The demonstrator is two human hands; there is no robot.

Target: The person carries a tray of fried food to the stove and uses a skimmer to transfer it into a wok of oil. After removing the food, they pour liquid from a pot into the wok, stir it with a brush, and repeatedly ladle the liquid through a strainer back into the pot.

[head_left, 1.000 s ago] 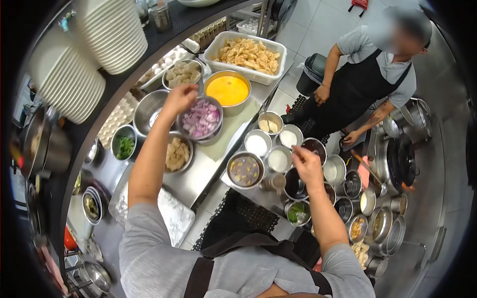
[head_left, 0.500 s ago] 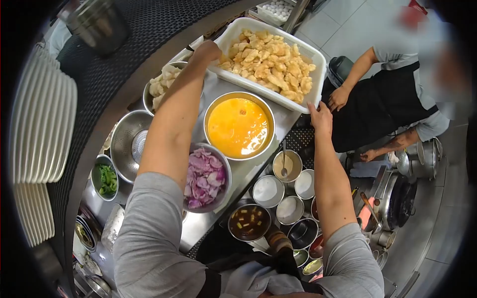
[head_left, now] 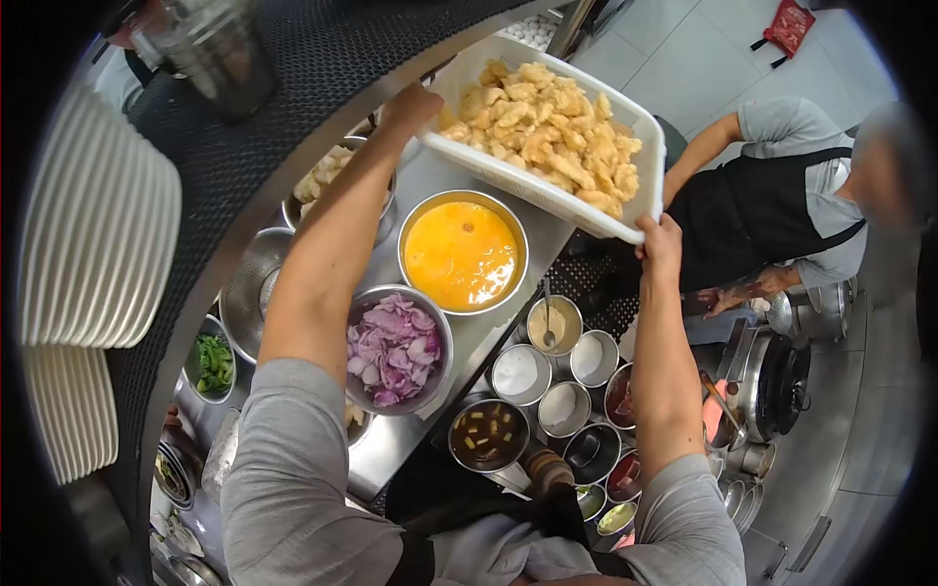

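1. Stacked plates [head_left: 98, 234] are seen at 9 o'clock, on a dark shelf w/ a metal cup [head_left: 210, 54] at 11.
2. A small bowl of greens [head_left: 208, 363] sits at 8 o'clock; an empty steel bowl [head_left: 244, 298] is just beside it.
3. The left hand [head_left: 412, 105] is clamped on the tray's near-left corner; fingers are closed round the rim, thumb side up.
4. A bowl of pale pieces [head_left: 322, 171] is partly hidden behind the left forearm.
5. An onion bowl [head_left: 396, 349] sits centre, touching the egg bowl [head_left: 461, 252] at its 1 o'clock.
6. The tray [head_left: 528, 186], white plastic & full of fried pieces [head_left: 547, 127], is held tilted off the counter at 12 o'clock, above the egg bowl.
7. Small seasoning pots [head_left: 547, 376] are clustered at 5 o'clock; a dark sauce pot [head_left: 489, 437] is nearest the body.
8. The right hand [head_left: 662, 244] is gripped on the tray's right corner from below; fingers are closed on the edge.
9. A co-worker [head_left: 772, 195] in apron is stood at 2 o'clock, beside a stove [head_left: 782, 381] at 4.
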